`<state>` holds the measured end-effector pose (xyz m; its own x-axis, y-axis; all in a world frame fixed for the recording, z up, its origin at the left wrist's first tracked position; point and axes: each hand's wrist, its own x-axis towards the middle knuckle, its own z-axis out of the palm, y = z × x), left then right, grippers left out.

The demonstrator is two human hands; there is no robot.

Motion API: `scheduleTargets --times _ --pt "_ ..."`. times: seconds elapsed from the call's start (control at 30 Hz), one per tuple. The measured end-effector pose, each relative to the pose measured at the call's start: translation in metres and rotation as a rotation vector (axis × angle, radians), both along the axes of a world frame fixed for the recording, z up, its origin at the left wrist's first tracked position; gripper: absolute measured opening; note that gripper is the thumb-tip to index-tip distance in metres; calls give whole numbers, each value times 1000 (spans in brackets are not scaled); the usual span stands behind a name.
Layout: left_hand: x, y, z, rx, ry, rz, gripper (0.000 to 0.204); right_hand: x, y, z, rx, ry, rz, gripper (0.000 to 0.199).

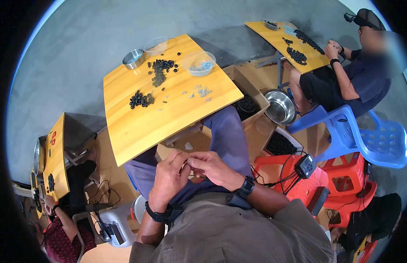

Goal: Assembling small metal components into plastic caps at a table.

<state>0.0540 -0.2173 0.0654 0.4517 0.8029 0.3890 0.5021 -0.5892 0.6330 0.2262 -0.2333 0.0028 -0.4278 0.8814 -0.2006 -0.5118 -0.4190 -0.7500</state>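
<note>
Above my lap, my left hand (pixel 170 173) and my right hand (pixel 211 166) meet with fingertips pinched together. Something small and dark seems to sit between them, too hidden to name. Beyond them stands a yellow wooden table (pixel 124 118). Small black round parts lie on it in a far pile (pixel 162 66) and a nearer pile (pixel 141 100). Loose small silvery metal pieces (pixel 203 92) are scattered to the right. A clear plastic bowl (pixel 199 63) holds more metal pieces; a steel bowl (pixel 134 59) stands at the far edge.
A cardboard box (pixel 251 98) of black parts and a steel basin (pixel 280 107) are right of the table. A smaller box (pixel 281 142) sits nearer. Red stools (pixel 300 171) with cables and a blue chair (pixel 370 136) stand right. Co-workers (pixel 343 79) sit at other tables.
</note>
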Motion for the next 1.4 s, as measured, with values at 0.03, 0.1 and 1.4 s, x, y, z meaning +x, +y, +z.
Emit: scheduleTargets --times 0.03,0.1,1.4 --pt "0 1 -1 -1 0 -1 23 1 0 -3 -1 0 -1 26" --pt "-1 2 -2 -75 -39 -21 20 1 1 -9 -33 1 10 27" --pt "57 52 -39 -510 -280 15 37 38 32 -27 -9 92 -99 16"
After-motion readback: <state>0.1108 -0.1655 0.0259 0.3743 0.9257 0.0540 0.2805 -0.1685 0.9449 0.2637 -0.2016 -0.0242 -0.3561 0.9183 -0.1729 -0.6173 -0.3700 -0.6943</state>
